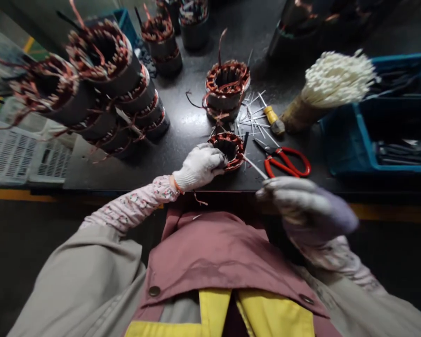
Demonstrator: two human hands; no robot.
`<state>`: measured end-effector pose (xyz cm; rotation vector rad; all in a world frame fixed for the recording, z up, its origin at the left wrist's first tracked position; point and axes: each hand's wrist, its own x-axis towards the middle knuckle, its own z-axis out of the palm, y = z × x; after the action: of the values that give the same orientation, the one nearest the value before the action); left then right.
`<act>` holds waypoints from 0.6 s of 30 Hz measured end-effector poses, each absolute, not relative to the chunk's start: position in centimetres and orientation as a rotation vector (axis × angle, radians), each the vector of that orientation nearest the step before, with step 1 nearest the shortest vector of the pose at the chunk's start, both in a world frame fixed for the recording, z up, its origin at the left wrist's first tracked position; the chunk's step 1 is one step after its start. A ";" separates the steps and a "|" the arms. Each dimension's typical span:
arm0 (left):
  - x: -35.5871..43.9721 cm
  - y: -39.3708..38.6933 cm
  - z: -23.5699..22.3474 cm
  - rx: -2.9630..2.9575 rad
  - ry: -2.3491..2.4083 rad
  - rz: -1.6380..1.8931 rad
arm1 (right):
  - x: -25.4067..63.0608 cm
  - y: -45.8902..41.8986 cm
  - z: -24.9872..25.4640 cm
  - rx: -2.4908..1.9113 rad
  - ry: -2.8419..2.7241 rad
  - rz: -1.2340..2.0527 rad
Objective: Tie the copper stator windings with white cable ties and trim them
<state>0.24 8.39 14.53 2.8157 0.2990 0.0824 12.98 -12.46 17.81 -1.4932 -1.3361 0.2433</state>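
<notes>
My left hand [201, 166], in a white knit glove, is closed on the near left rim of a wound motor stator [236, 161] at the table's front edge. Copper windings ring the stator's open top. To the right, my right hand [298, 201], gloved and blurred by motion, pinches the near end of a thin white cord [255, 167]. The cord slants up to the stator's right side. Just behind stands another copper-wound stator [228, 89]. Red-handled cutters [286, 161] lie right of the stator, jaws pointing left.
Stacked stators [105, 70] fill the left, beside white plastic crates [31, 154]. Loose white strips [250, 117] lie by a yellow-handled screwdriver [272, 117]. A bundle of white cords [337, 79] and blue bins [363, 140] stand at right. More stators [163, 42] stand behind.
</notes>
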 end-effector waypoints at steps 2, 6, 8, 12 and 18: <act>-0.1 7.9 13.6 2.772 0.379 0.184 | 11.2 -13.5 15.9 -1.351 -1.422 0.204; -0.6 7.5 13.8 2.799 0.387 0.233 | 10.1 -14.8 13.1 -1.359 -1.444 0.187; -0.6 7.6 13.9 2.813 0.376 0.214 | 9.9 -15.5 12.4 -1.346 -1.416 0.241; -0.4 8.0 13.1 2.784 0.347 0.200 | 9.4 -16.5 11.3 -1.323 -1.350 0.338; -0.2 8.1 12.9 2.777 0.368 0.219 | 9.5 -15.4 10.2 -1.327 -1.346 0.348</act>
<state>-0.22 8.13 12.92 2.7773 0.3683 0.2193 9.47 -15.41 10.23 -1.3272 -1.3458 0.3476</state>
